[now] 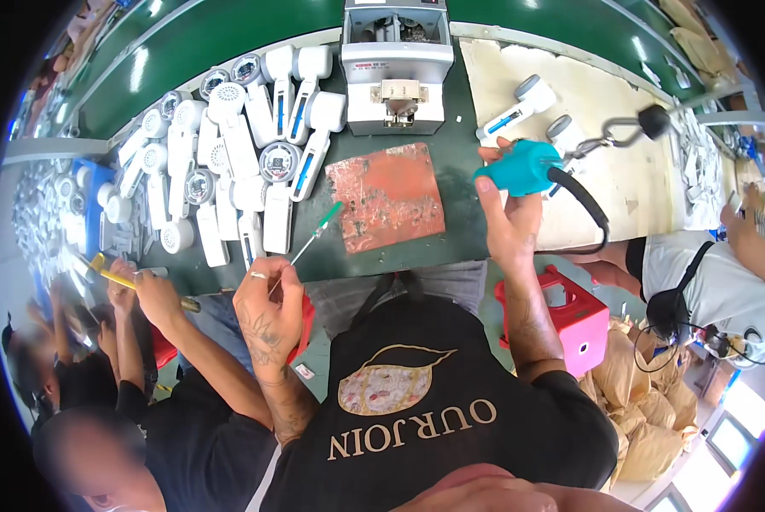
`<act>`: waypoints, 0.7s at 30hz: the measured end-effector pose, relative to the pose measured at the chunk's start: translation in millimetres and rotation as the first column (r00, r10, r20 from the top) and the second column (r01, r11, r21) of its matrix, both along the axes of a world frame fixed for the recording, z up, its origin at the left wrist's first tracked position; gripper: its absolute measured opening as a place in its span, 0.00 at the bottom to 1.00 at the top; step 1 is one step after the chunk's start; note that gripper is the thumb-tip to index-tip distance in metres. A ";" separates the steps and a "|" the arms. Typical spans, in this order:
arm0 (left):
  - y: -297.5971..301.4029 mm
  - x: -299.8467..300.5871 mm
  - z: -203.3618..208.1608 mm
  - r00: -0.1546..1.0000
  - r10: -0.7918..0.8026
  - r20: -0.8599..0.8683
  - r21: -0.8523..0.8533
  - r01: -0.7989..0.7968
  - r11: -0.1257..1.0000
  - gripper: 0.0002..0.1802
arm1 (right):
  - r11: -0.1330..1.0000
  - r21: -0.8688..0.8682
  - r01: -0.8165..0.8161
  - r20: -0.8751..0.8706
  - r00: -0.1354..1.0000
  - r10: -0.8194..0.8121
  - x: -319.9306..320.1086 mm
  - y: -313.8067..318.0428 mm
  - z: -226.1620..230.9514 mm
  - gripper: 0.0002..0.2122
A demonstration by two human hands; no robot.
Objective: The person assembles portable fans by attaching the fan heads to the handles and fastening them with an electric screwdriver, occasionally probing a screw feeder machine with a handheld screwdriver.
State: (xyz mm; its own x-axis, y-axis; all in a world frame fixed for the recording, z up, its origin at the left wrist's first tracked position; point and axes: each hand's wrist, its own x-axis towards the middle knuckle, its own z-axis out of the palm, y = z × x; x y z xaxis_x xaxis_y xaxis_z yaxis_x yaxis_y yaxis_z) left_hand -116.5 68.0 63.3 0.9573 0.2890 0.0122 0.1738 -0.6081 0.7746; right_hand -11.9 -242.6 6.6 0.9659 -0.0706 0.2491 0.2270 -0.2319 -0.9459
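My left hand [269, 303] is closed on a thin metal rod with a green end [329, 218]; the rod points up and away over the table's near edge. My right hand [512, 224] grips a teal power screwdriver [526, 167], which is attached to a metal chain and trails a black cable. Between the hands lies a worn reddish square mat [388, 198]. Left of the mat, many white handheld devices with round heads [226, 102] lie crowded together, some with open handles showing a blue strip. Another white device [519, 109] rests beyond my right hand.
A grey screw-feeder-like machine [397, 72] stands at the table's far side. Beige sheeting [630, 188] covers the right side. At left, a co-worker's hand [156, 299] is by a yellow tool [113, 275]. A red stool [561, 320] and brown sacks [647, 401] are at right.
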 end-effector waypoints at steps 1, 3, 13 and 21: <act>1.8 -1.9 3.4 1.000 -0.002 0.004 -0.003 0.002 1.000 0.03 | 1.000 -0.005 0.000 -0.015 1.000 -0.001 0.9 6.1 2.4 0.22; 4.7 -4.0 7.4 0.999 -0.033 0.019 -0.061 0.034 0.998 0.03 | 0.996 -0.078 0.032 -0.067 0.997 -0.038 2.2 12.5 5.8 0.23; -13.7 40.2 21.6 0.811 -0.578 0.093 -0.246 0.581 0.776 0.03 | 0.894 -0.268 -0.359 0.072 0.918 0.390 -51.4 32.7 50.2 0.23; -17.7 127.5 34.2 0.754 -0.536 0.379 -0.172 0.627 0.760 0.20 | 0.894 0.040 -0.446 -0.134 0.885 0.447 -54.3 -58.3 81.3 0.13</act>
State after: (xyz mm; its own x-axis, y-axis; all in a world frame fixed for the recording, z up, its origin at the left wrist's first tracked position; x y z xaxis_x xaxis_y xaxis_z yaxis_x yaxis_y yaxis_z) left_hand 11.0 50.2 97.5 0.9009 -0.2890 0.3239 -0.4014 -0.2707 0.8750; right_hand -66.2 -300.9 88.0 0.9202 0.3745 0.1139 0.1736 -0.1295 -0.9763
